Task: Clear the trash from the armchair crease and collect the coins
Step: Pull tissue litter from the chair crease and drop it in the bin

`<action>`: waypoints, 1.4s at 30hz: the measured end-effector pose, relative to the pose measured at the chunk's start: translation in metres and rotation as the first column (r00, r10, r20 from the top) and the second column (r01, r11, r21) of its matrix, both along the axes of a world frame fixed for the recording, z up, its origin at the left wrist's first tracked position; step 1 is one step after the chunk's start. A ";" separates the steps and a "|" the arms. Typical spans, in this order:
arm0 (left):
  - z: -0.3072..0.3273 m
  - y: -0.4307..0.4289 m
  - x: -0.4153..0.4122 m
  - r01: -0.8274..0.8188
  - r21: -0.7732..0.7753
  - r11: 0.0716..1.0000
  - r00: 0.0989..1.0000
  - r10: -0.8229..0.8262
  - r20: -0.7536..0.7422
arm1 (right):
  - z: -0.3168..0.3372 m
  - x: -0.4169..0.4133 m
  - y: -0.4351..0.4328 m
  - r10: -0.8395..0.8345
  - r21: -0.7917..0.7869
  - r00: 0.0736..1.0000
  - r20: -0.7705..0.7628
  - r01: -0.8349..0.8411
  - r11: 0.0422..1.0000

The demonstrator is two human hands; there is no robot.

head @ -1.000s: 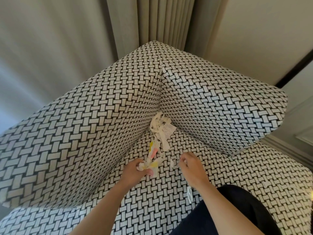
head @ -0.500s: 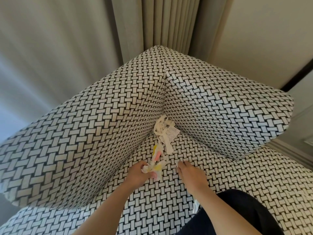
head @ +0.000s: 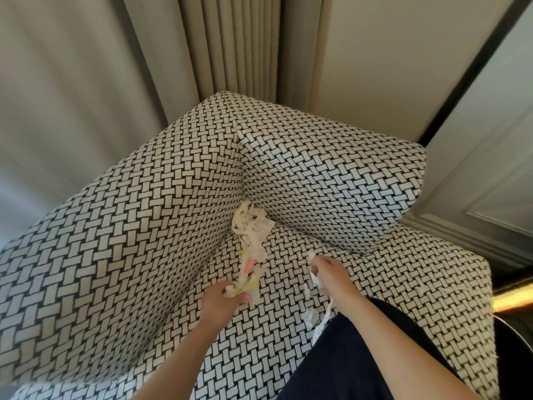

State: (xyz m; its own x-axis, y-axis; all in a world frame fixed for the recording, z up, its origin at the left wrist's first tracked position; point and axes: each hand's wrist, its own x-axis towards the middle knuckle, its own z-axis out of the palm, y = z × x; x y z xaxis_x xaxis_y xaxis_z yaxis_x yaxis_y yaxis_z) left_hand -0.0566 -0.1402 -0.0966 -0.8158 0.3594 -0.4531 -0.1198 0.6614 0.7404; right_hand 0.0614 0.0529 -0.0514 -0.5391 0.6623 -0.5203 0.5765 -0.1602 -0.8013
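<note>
Fingers [head: 244,297] of the left hand [head: 219,304] are seen clenched round a bunch of pale, yellow and pink scraps [head: 240,287] low in the centre of the frame, and their tips are mostly buried in the paper. Over to the right, the right hand [head: 331,275] is curled on white shreds [head: 315,280]. Its fingertips are hidden behind the knuckles, and long strips [head: 320,321] are seen dangling below it, partly lost against the dark trouser leg [head: 346,368]. The main wad of trash [head: 251,226] is lodged in the armchair [head: 129,241] crease at mid-frame, above both hands and apart from the fingers. A trail of coloured bits [head: 248,262] is strung between it and the left-hand bunch. How deep the wad runs into the crease cannot be made out.
</note>
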 end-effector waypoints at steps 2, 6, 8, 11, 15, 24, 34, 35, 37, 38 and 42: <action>0.004 0.017 0.011 0.063 0.011 0.998 0.998 -0.063 -0.005 | 0.013 0.013 0.013 -0.130 -0.144 0.990 -0.052 0.121 0.982; 0.019 0.056 0.032 0.180 0.090 0.980 0.984 -0.178 -0.029 | 0.038 0.044 0.039 -0.274 -0.273 0.951 -0.141 0.229 0.934; 0.031 0.079 0.043 0.249 0.134 0.959 0.968 -0.245 -0.049 | 0.046 0.065 0.053 -0.355 -0.289 0.925 -0.137 0.306 0.907; 0.051 0.117 0.065 0.386 0.180 0.904 0.922 -0.376 -0.091 | 0.052 0.104 0.075 -0.495 -0.317 0.860 -0.126 0.438 0.841; 0.071 0.170 0.095 0.548 0.204 0.811 0.836 -0.526 -0.156 | 0.054 0.153 0.099 -0.699 -0.437 0.701 -0.143 0.589 0.679; 0.068 0.302 0.212 0.818 0.140 0.557 0.566 -0.824 -0.032 | 0.020 0.282 0.154 -0.966 -0.746 0.215 -0.144 0.618 0.248; 0.017 0.389 0.322 0.932 0.087 0.353 0.353 -0.935 0.006 | -0.038 0.367 0.193 -0.993 -0.873 -0.119 0.016 0.482 -0.072; 0.012 0.395 0.330 0.943 0.066 0.327 0.327 -0.945 0.013 | -0.045 0.373 0.195 -0.986 -0.896 -0.158 0.050 0.429 -0.114; 0.003 0.404 0.344 0.965 0.007 0.262 0.262 -0.965 -0.016 | -0.060 0.382 0.199 -0.973 -0.922 -0.206 0.108 0.344 -0.175; -0.001 0.407 0.350 0.975 -0.025 0.223 0.222 -0.974 -0.040 | -0.066 0.385 0.200 -0.968 -0.928 -0.216 0.130 0.318 -0.196; -0.012 0.413 0.364 0.991 -0.044 0.125 0.123 -0.992 -0.035 | -0.089 0.387 0.207 -0.927 -0.922 -0.264 0.265 0.211 -0.324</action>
State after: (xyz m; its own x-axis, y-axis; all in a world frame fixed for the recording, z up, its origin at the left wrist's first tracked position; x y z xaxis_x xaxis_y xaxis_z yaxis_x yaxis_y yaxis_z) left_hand 0.3072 0.2731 -0.1083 0.2339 0.8671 -0.4398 0.6766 0.1797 0.7141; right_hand 0.4485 0.2597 -0.1404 -0.2074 0.3832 -0.9001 -0.9401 -0.3324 0.0751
